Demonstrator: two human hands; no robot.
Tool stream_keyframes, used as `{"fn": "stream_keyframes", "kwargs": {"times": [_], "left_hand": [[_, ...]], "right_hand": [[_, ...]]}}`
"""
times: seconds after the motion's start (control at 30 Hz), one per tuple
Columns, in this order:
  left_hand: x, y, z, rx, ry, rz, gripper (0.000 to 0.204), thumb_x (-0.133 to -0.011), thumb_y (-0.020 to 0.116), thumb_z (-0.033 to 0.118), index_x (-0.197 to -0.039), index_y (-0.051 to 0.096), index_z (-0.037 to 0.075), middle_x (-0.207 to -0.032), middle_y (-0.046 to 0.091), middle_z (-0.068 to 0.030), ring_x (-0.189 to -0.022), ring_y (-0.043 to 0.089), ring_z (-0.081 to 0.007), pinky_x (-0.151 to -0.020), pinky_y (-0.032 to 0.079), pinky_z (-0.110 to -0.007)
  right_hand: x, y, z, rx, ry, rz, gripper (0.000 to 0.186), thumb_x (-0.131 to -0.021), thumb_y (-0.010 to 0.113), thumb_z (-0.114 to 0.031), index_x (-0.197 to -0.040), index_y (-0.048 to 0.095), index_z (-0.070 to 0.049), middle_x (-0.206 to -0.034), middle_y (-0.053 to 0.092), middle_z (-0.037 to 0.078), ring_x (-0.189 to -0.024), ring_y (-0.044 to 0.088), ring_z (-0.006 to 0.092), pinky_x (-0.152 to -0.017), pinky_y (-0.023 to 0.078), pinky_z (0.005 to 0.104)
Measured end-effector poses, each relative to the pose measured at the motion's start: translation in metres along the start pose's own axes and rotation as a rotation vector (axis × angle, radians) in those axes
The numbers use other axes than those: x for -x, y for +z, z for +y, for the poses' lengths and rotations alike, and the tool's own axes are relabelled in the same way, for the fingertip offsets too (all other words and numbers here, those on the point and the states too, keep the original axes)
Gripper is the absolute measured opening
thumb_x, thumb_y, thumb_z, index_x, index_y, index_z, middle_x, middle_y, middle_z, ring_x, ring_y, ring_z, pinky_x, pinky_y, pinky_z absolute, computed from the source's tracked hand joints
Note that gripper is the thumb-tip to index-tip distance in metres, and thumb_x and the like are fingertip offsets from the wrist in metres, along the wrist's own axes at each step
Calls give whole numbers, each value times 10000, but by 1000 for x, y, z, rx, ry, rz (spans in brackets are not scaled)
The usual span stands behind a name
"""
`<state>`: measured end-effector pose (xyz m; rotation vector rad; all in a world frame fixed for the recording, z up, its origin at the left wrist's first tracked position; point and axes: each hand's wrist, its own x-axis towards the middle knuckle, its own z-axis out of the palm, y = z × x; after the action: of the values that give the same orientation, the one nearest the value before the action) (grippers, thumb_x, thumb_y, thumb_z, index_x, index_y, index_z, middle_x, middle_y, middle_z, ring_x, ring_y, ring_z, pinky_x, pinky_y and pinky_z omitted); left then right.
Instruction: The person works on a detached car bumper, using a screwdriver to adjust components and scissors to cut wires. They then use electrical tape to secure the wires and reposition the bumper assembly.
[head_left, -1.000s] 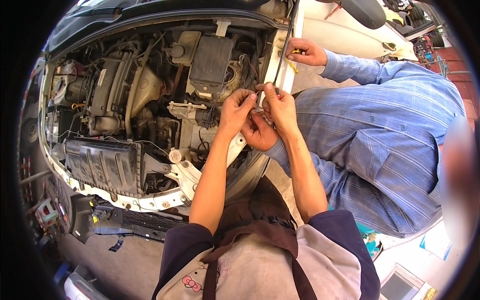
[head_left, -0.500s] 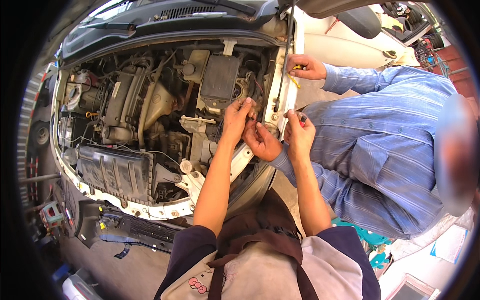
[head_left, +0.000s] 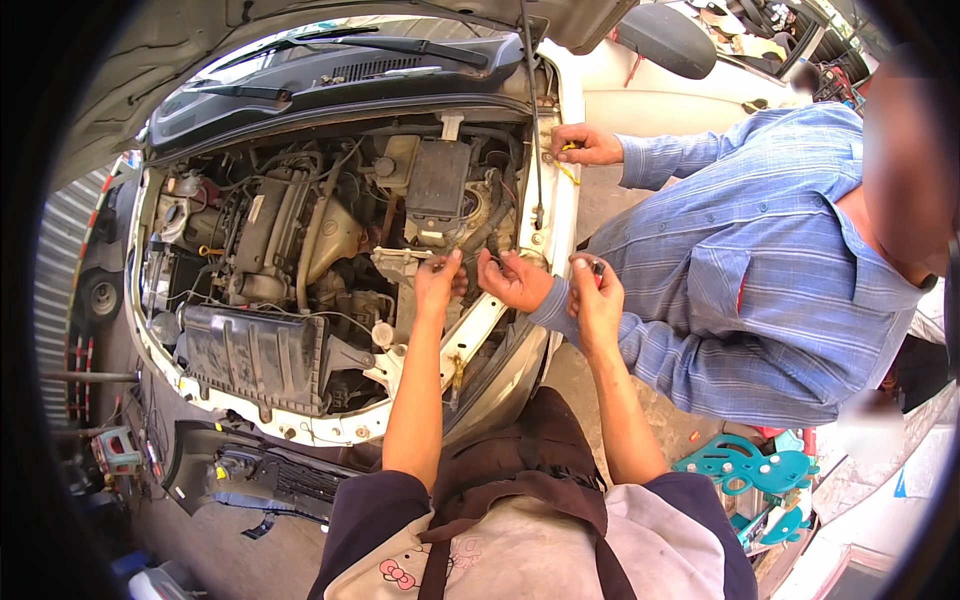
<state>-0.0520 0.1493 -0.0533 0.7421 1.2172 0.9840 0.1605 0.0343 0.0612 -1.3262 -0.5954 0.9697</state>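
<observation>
My left hand (head_left: 438, 284) is over the front right corner of a car's engine bay, its thumb and fingers pinched together. Whatever it may be pinching is too small to make out. Just right of it and apart is a co-worker's hand (head_left: 515, 282), fingers curled, above the white fender edge (head_left: 562, 215). My right hand (head_left: 598, 305) is closed round a small dark and red object (head_left: 599, 270), mostly hidden by the fingers, near the co-worker's blue sleeve. Farther up, the co-worker's other hand (head_left: 592, 146) rests by the fender with a yellow strip or cord (head_left: 568, 172).
The raised hood (head_left: 110, 110) stands on a prop rod (head_left: 532, 120). Inside the bay are the engine (head_left: 268, 230), a black box (head_left: 437, 178) and a black cover (head_left: 250, 355). A removed bumper (head_left: 240, 470) lies on the floor; a teal tool holder (head_left: 745, 465) sits at right.
My left hand has moved left and down, away from the co-worker's near hand. My right hand stays closed on its small object. The whole view has shifted, showing more of the hood.
</observation>
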Motion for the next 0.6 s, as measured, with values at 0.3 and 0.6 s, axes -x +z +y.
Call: {"fn": "stream_keyframes", "kwargs": {"times": [0.3, 0.6], "left_hand": [[28, -11, -34, -905, 44, 248, 488, -791, 797, 250, -1050, 557, -88, -930, 679, -273, -900, 671, -413, -776, 510, -467], [111, -19, -41, -723, 386, 356, 393, -899, 638, 190, -1163, 576, -94, -1171, 612, -285, -1095, 598, -414, -930, 463, -448]], "right_hand": [[-37, -2, -28, 181, -225, 24, 352, -1028, 468, -255, -1025, 608, 69, -768, 655, 90, -666, 579, 146, -629, 460, 300], [-73, -25, -5, 544, -251, 1, 373, -966, 593, -309, -824, 599, 37, -654, 596, 126, -603, 526, 219, -621, 438, 384]]}}
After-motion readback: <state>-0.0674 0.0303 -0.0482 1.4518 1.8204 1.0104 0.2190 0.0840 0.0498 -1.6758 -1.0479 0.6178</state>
